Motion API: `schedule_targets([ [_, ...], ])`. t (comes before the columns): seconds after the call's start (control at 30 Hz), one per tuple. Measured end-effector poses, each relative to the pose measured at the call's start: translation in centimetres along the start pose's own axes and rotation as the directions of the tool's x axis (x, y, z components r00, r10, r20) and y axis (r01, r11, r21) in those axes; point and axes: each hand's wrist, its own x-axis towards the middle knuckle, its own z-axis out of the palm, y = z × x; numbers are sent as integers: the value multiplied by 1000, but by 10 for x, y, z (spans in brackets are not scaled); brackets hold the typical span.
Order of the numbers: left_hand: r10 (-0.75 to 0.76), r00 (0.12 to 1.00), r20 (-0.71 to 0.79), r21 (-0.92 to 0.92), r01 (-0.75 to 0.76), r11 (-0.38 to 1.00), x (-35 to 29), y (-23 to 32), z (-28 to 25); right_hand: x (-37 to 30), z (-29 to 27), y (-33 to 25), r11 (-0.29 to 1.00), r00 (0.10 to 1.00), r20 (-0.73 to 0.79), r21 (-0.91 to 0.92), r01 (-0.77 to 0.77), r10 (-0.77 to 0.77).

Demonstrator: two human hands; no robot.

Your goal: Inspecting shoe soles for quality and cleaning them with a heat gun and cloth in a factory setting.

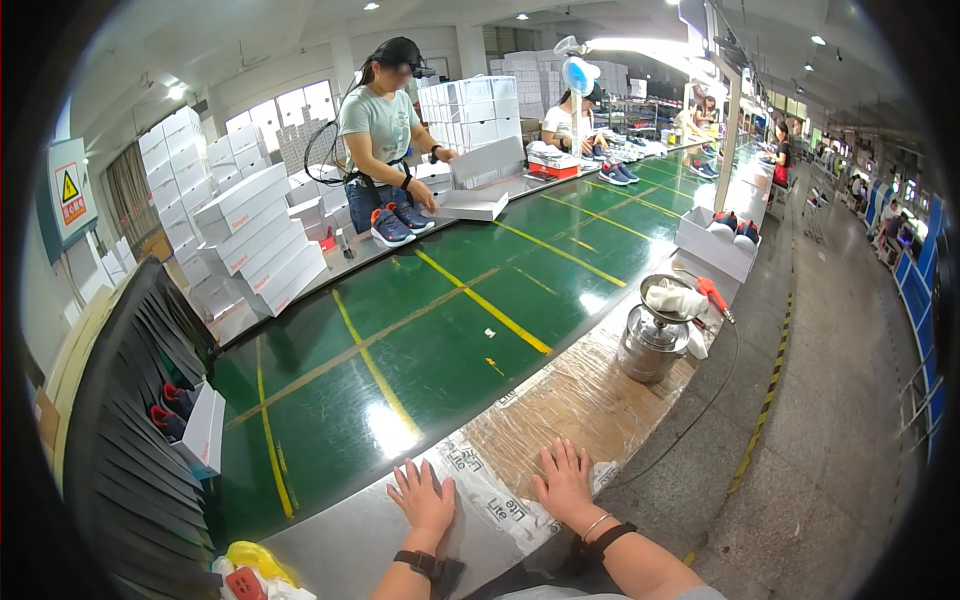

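My left hand lies flat on the grey metal edge of the bench, fingers spread, holding nothing. To its right, my right hand rests palm down with fingers apart on the brown, tape-covered board. Both palms are beside the green conveyor belt. Beyond my right hand, a metal canister with a dish on top stands on the board. A white cloth is in the dish, and a red-handled air gun lies behind it.
Across the belt a person handles an open white box near dark blue shoes. Stacked white boxes stand at the far left. A boxed pair of shoes sits by black strip curtains. Another open shoe box stands past the canister.
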Motion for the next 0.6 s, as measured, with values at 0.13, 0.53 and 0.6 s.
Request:
schedule_targets([
  [0.13,5,1000,-4,1,-5,1000,0,0,1,0,2,1,1000,1000,-1,-12,1,-1],
  [0.53,13,1000,-22,19,-13,1000,0,-2,3,0,2,0,1000,999,-32,-15,9,-9],
  [0.6,11,1000,-20,18,-10,1000,1,-1,2,0,2,0,1000,999,-32,-12,8,-8],
])
